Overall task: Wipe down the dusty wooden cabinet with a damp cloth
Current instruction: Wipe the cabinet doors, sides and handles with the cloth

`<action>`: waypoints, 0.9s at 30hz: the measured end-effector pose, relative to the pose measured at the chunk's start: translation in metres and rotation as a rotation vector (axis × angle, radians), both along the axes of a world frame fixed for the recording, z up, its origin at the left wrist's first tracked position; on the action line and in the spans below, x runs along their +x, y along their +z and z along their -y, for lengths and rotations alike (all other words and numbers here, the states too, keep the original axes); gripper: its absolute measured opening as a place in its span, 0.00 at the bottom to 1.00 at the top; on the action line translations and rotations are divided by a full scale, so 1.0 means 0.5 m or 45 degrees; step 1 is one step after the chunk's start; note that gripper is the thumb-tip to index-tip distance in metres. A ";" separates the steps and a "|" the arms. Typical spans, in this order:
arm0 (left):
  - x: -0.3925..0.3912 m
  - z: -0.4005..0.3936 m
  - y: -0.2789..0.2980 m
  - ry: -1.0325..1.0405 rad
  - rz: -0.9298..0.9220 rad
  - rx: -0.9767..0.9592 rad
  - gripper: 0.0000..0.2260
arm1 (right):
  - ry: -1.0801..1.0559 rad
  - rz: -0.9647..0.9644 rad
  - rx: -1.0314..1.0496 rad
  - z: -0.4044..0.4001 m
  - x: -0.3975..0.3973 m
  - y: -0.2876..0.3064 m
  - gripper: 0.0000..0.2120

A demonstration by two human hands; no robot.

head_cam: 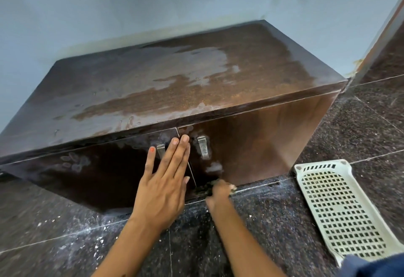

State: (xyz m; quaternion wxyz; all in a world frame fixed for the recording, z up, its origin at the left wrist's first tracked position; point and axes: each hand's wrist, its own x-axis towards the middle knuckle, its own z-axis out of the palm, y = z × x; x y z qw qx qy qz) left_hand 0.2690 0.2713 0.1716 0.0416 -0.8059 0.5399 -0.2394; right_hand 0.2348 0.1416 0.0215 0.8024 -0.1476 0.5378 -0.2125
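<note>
A low dark wooden cabinet (175, 80) stands against a pale wall, its top streaked with wet patches and brown dust. It has two front doors with metal handles (203, 146). My left hand (166, 180) lies flat with straight fingers against the left door, fingertips near the seam between the doors. My right hand (219, 191) is low at the bottom edge of the right door, blurred, gripping a dark cloth (204, 189) that is mostly hidden under it. Pale smears mark the door above the cloth.
A white perforated plastic tray (336, 209) lies on the dark speckled stone floor (360, 128) to the right of the cabinet. White dust specks litter the floor at the front left. A dark blue fabric patch shows at the bottom right corner.
</note>
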 end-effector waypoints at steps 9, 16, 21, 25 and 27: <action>0.028 -0.043 -0.039 0.073 -0.039 -0.095 0.29 | -0.185 -0.040 0.187 0.040 -0.015 0.085 0.18; 0.030 -0.034 -0.046 0.097 -0.075 -0.159 0.29 | -0.518 -0.300 -0.864 -0.014 0.010 0.226 0.34; 0.026 -0.033 -0.046 0.119 -0.065 -0.144 0.28 | 0.061 -0.449 -1.645 -0.161 0.019 0.103 0.41; 0.024 -0.040 -0.035 0.115 -0.085 -0.112 0.28 | 0.605 -0.500 -1.547 -0.193 0.010 0.021 0.51; 0.022 -0.045 -0.025 0.116 -0.089 -0.084 0.28 | 0.580 -0.490 -1.479 -0.186 0.012 0.028 0.51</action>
